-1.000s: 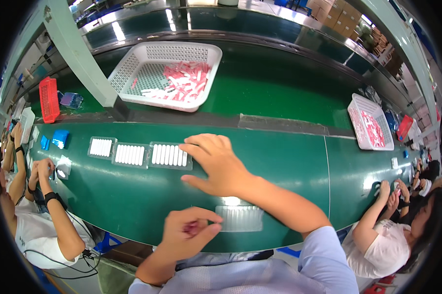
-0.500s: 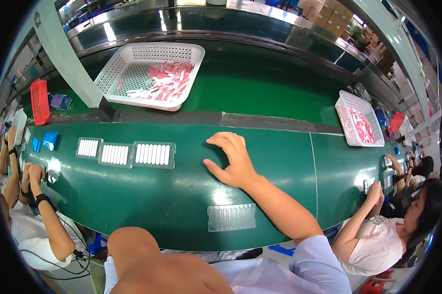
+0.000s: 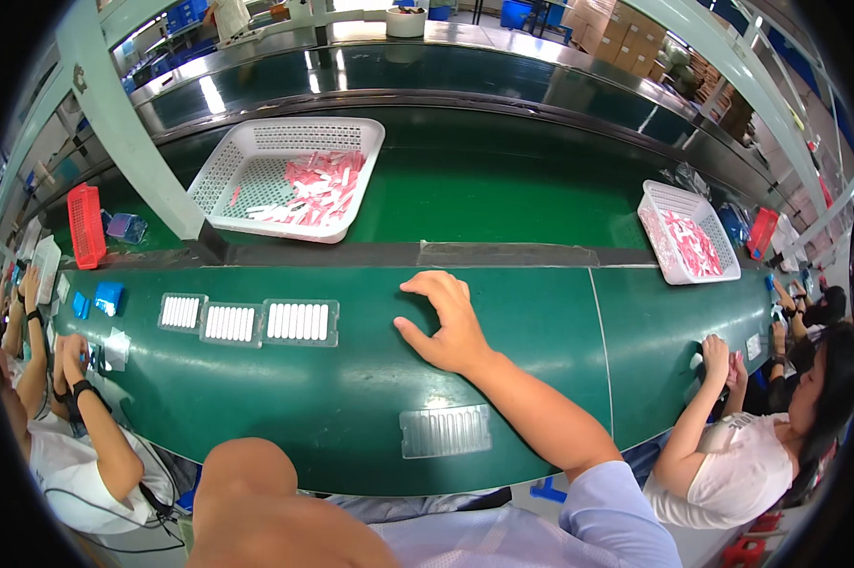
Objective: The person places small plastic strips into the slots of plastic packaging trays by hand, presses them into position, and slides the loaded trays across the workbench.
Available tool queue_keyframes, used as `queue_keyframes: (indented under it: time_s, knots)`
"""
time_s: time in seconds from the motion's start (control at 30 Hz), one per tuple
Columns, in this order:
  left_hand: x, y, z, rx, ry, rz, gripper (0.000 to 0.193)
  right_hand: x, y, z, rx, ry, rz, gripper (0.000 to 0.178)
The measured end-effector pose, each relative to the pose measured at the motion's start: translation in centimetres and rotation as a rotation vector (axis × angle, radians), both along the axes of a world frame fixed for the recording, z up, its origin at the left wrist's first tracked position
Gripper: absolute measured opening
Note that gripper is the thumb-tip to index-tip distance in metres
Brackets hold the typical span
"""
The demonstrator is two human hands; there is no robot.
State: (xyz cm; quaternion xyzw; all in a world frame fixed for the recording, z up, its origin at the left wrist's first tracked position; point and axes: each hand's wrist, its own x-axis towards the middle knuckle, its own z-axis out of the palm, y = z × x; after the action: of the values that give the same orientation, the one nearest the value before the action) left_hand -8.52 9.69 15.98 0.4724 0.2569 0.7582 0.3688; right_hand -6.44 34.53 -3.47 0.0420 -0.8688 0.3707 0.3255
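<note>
- Clear plastic tray [image 3: 446, 433]: ribbed with parallel slots, on green tabletop [image 3: 531, 317], just left of right forearm [image 3: 526, 407].
- Right hand [image 3: 451, 331]: thumb and fingers spread apart, nothing gripped.
- Left hand: out of view, can't tell its fingers.
- Three similar trays [image 3: 333, 324]: rows of white sticks [image 3: 297, 321].
- Large white perforated basket [image 3: 294, 135], smaller white basket [image 3: 661, 241]: both hold pink and white pieces [image 3: 325, 182].

Holding right arm [image 3: 545, 417] out from lower right, slanting up and leftward. Gripping nothing with right hand [image 3: 457, 336]: bent fingers [image 3: 435, 284], with thumb [image 3: 415, 333] spread apart in a C. Seeing left arm [image 3: 247, 478] large at lower edge, apparently bent. Can't see left hand.
</note>
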Motion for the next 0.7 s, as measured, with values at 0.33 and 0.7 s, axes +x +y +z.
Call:
queue_keyframes:
  time_s: [0.33, 0.7]
  knots:
    - [0.4, -0.5, -0.2, -0.135, -0.06, 0.146, 0.016, 0.1, 0.1, -0.2, -0.005, 0.003, -0.026, 0.044]
    - [1.2, 2.4, 0.5, -0.272, -0.158, 0.323, 0.022, 0.1, 0.3, -0.2, -0.011, 0.048, -0.064, 0.042]
